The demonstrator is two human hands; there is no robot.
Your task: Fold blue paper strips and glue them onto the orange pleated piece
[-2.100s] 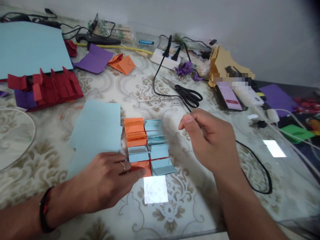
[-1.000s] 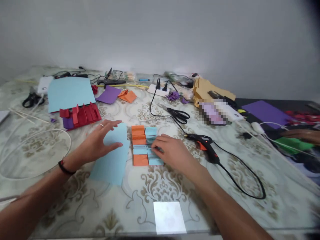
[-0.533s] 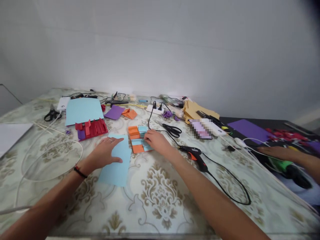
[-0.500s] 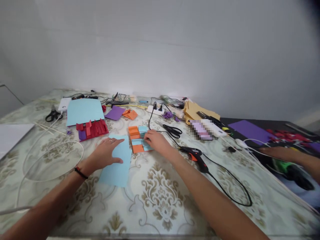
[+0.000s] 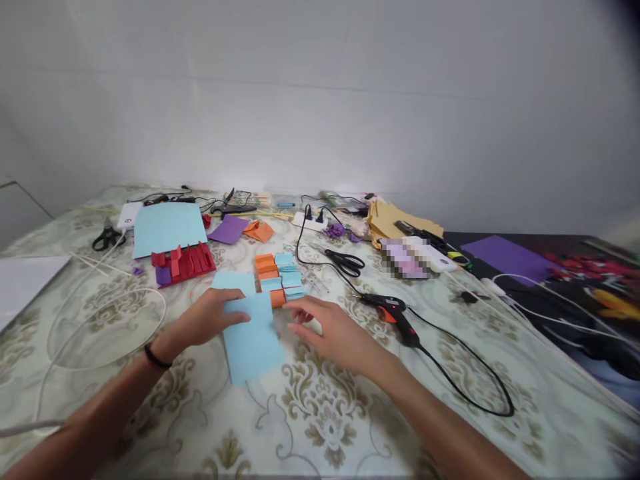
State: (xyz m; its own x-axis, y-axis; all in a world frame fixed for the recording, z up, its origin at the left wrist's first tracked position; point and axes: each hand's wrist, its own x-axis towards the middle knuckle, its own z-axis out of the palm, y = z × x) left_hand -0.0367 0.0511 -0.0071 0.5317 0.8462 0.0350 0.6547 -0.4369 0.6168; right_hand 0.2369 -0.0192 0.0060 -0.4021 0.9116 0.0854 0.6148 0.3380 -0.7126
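**Friend:** Where is the blue paper?

**Me:** The light blue sheet (image 5: 253,331) is on the table (image 5: 325,400), right next to the folded orange and blue piece (image 5: 277,277). The sheet is on the near side of that folded piece, and its top corner seems to cover a bit of it. I can't tell if they really touch.

**Friend:** Which hand has it?

**Me:** My left hand (image 5: 203,320). It comes in from the side away from the glue gun. My fingers (image 5: 235,313) are on top of the sheet and bent a little, pinching its edge, I think. I can't see my thumb well enough to be sure.

**Friend:** And the other hand?

**Me:** My right hand (image 5: 335,330) is open and flat, holding nothing. It is just in front of the folded piece, on the side nearer the glue gun (image 5: 393,313). My fingertips (image 5: 295,305) point at the sheet and nearly reach its edge. So the sheet lies between my two hands, but my left hand is the one on it.

**Friend:** Which way does the sheet go?

**Me:** It is long and thin. Its long side runs from the folded piece toward me, tipped a little to one side.

**Friend:** What does it look like?

**Me:** Plain, smooth, pale blue. It looks thin and bendy, with straight edges and no folds I can see.
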